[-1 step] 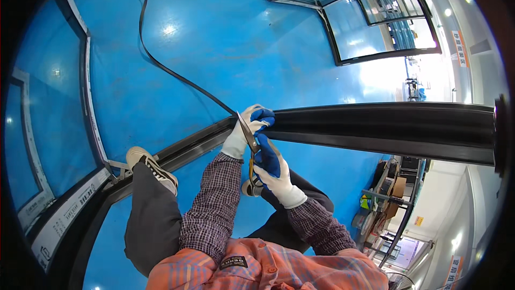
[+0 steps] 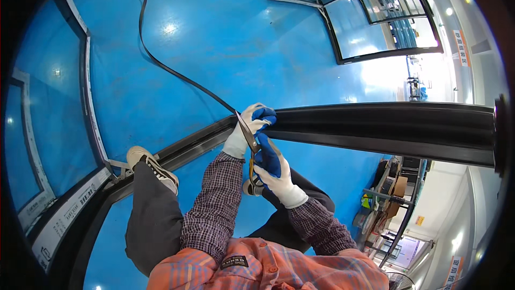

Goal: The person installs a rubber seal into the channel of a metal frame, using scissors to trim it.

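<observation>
My right hand, in a white glove with blue palm, is closed around a pair of scissors with a yellowish handle. Their blades point up and away, across the front of my left hand, with the tip close to a long black strip. The same kind of glove covers my left hand, whose fingers are curled at the corner of a black window frame. The strip runs from the far left of the floor to this hand, which appears to pinch it; the gripped end is hidden.
White-edged glazed frames stand at the left. Another black window frame with an opened sash is at the far right. A loaded rack stands beyond the frame on the right. My shoe is beside the frame's left bar.
</observation>
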Demonstrator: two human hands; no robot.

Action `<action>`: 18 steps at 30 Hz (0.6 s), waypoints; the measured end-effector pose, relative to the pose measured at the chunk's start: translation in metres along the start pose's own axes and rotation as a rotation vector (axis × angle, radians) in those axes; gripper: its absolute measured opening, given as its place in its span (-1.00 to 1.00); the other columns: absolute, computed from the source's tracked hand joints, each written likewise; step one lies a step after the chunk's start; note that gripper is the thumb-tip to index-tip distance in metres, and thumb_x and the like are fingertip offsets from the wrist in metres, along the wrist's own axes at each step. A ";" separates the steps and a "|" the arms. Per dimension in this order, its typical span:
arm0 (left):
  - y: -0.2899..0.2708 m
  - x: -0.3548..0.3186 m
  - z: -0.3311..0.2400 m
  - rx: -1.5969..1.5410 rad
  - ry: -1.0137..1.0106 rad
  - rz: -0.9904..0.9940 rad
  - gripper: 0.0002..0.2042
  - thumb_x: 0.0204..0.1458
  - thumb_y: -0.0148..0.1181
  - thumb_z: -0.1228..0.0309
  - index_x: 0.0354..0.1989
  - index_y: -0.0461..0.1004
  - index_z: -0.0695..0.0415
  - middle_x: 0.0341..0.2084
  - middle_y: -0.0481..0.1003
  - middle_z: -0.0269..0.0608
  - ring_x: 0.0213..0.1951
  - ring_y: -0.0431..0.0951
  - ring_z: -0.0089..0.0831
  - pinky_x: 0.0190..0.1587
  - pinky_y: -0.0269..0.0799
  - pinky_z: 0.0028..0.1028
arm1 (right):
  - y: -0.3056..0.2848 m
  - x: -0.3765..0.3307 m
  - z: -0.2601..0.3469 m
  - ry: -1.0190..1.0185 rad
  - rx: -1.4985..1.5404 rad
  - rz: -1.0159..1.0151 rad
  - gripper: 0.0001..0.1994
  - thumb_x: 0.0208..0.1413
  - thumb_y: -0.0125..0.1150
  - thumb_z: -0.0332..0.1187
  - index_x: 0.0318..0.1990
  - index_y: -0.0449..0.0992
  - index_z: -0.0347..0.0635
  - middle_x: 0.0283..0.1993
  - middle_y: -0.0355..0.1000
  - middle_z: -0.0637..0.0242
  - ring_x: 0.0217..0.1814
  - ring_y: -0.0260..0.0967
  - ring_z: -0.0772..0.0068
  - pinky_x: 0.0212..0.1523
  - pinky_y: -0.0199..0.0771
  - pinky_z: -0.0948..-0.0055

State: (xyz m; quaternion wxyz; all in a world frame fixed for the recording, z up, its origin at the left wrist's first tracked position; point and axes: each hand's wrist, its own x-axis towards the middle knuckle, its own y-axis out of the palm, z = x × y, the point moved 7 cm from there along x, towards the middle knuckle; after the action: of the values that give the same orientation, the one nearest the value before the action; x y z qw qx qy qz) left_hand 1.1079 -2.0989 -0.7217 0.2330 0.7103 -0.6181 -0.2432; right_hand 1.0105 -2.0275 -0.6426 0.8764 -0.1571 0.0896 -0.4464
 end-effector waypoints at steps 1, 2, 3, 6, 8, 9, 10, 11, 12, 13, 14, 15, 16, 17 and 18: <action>0.001 0.000 0.000 0.029 -0.023 -0.018 -0.80 -0.09 0.17 0.47 -0.26 0.42 0.19 -0.33 0.45 -0.27 -0.27 0.42 -0.51 -0.08 0.31 -0.52 | 0.000 -0.001 -0.003 0.010 0.014 0.006 -0.33 -0.09 0.19 -0.63 0.24 0.10 -0.31 0.17 0.23 0.09 -0.03 0.32 0.39 -0.03 0.34 0.55; 0.003 0.000 0.000 0.058 -0.045 -0.034 -0.80 -0.09 0.17 0.48 -0.26 0.42 0.19 -0.31 0.45 -0.27 -0.25 0.42 -0.51 -0.07 0.30 -0.52 | -0.001 -0.001 -0.005 0.020 0.027 0.012 -0.33 -0.09 0.19 -0.63 0.25 0.10 -0.31 0.16 0.23 0.09 -0.04 0.32 0.40 -0.04 0.35 0.56; 0.004 -0.001 0.002 0.085 -0.067 -0.050 -0.80 -0.09 0.16 0.49 -0.25 0.42 0.19 -0.29 0.44 -0.27 -0.23 0.41 -0.51 -0.05 0.29 -0.52 | -0.002 -0.002 -0.008 0.030 0.038 0.017 -0.33 -0.08 0.19 -0.63 0.25 0.09 -0.31 0.16 0.23 0.09 -0.05 0.32 0.41 -0.05 0.35 0.56; 0.005 -0.001 0.008 0.092 -0.100 -0.068 -0.79 -0.11 0.19 0.48 -0.25 0.43 0.18 -0.28 0.45 -0.27 -0.24 0.42 -0.50 -0.08 0.30 -0.52 | -0.004 -0.001 -0.007 0.057 0.096 0.008 -0.34 -0.08 0.18 -0.63 0.24 0.10 -0.31 0.15 0.24 0.10 -0.07 0.32 0.42 -0.07 0.35 0.57; 0.004 0.003 0.011 0.056 -0.106 -0.069 -0.77 -0.14 0.25 0.43 -0.27 0.46 0.16 -0.30 0.47 -0.27 -0.29 0.44 -0.50 -0.16 0.32 -0.53 | -0.005 0.003 -0.005 0.076 0.184 -0.023 -0.35 -0.07 0.16 -0.64 0.24 0.10 -0.33 0.12 0.26 0.11 -0.10 0.32 0.43 -0.09 0.35 0.58; 0.002 0.004 0.013 0.037 -0.109 -0.073 -0.76 -0.16 0.28 0.40 -0.28 0.47 0.16 -0.32 0.48 -0.28 -0.31 0.45 -0.49 -0.20 0.34 -0.54 | -0.005 0.003 -0.006 0.086 0.228 -0.036 -0.36 -0.07 0.15 -0.65 0.24 0.10 -0.33 0.10 0.26 0.12 -0.11 0.32 0.44 -0.10 0.35 0.59; -0.001 0.005 0.019 0.032 -0.115 -0.088 -0.76 -0.16 0.28 0.40 -0.28 0.47 0.16 -0.32 0.48 -0.28 -0.31 0.45 -0.49 -0.20 0.34 -0.54 | -0.005 0.000 -0.006 0.098 0.231 -0.024 -0.36 -0.07 0.15 -0.65 0.24 0.10 -0.33 0.10 0.26 0.12 -0.11 0.32 0.44 -0.10 0.35 0.59; -0.005 0.007 0.027 0.026 -0.074 -0.087 -0.74 -0.14 0.27 0.42 -0.23 0.45 0.15 -0.28 0.48 -0.26 -0.26 0.45 -0.47 -0.13 0.33 -0.51 | -0.007 -0.004 -0.009 0.152 0.250 -0.027 -0.36 -0.06 0.16 -0.64 0.23 0.10 -0.34 0.09 0.27 0.12 -0.10 0.31 0.43 -0.10 0.35 0.59; -0.015 0.009 0.035 0.028 -0.028 -0.096 -0.71 -0.12 0.25 0.44 -0.18 0.43 0.15 -0.25 0.47 -0.24 -0.21 0.45 -0.45 -0.06 0.33 -0.48 | -0.008 -0.005 -0.012 0.203 0.276 -0.018 -0.37 -0.06 0.17 -0.63 0.23 0.11 -0.34 0.07 0.27 0.12 -0.10 0.31 0.42 -0.09 0.34 0.58; -0.028 0.009 0.038 0.038 0.018 -0.110 -0.69 -0.10 0.23 0.46 -0.13 0.41 0.14 -0.22 0.46 -0.23 -0.16 0.45 -0.43 0.01 0.32 -0.45 | -0.006 -0.005 -0.018 0.254 0.307 -0.005 -0.37 -0.05 0.19 -0.61 0.22 0.11 -0.35 0.06 0.28 0.13 -0.09 0.30 0.42 -0.09 0.34 0.58; -0.042 0.005 0.041 0.050 0.064 -0.125 -0.66 -0.08 0.22 0.47 -0.08 0.38 0.14 -0.19 0.46 -0.21 -0.10 0.45 -0.41 0.08 0.32 -0.42 | -0.002 -0.006 -0.025 0.305 0.338 0.010 -0.38 -0.05 0.20 -0.60 0.22 0.12 -0.35 0.05 0.28 0.13 -0.09 0.29 0.41 -0.09 0.34 0.58; -0.045 0.001 0.042 0.044 0.062 -0.146 -0.66 -0.08 0.22 0.47 -0.08 0.38 0.14 -0.19 0.46 -0.21 -0.10 0.45 -0.41 0.08 0.32 -0.42 | -0.004 -0.008 -0.028 0.317 0.337 0.028 -0.38 -0.05 0.20 -0.60 0.22 0.12 -0.35 0.05 0.28 0.13 -0.09 0.29 0.41 -0.09 0.34 0.58; -0.050 0.001 0.043 0.052 0.052 -0.162 -0.66 -0.07 0.21 0.48 -0.07 0.38 0.14 -0.19 0.45 -0.20 -0.10 0.45 -0.40 0.08 0.32 -0.42 | -0.006 -0.010 -0.032 0.342 0.267 0.057 -0.39 -0.04 0.21 -0.58 0.21 0.12 -0.35 0.04 0.28 0.13 -0.09 0.29 0.41 -0.09 0.33 0.57; -0.054 -0.005 0.045 0.058 0.042 -0.176 -0.66 -0.07 0.20 0.48 -0.07 0.38 0.15 -0.18 0.45 -0.20 -0.10 0.45 -0.40 0.08 0.32 -0.43 | -0.008 -0.012 -0.037 0.364 0.195 0.085 -0.39 -0.02 0.22 -0.56 0.21 0.13 -0.34 0.03 0.29 0.13 -0.09 0.29 0.40 -0.09 0.33 0.56; -0.054 -0.011 0.047 0.063 0.033 -0.189 -0.66 -0.06 0.19 0.48 -0.06 0.37 0.15 -0.17 0.45 -0.20 -0.10 0.45 -0.40 0.08 0.33 -0.43 | -0.011 -0.013 -0.042 0.385 0.122 0.112 -0.40 -0.01 0.23 -0.53 0.21 0.13 -0.33 0.02 0.29 0.12 -0.09 0.29 0.40 -0.09 0.33 0.56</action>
State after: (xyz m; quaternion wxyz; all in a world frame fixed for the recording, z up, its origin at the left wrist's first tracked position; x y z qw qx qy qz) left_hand 1.1183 -2.0826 -0.7914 0.1967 0.7763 -0.5518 -0.2329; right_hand 0.9821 -2.0307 -0.6773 0.8745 -0.0102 0.2368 -0.4232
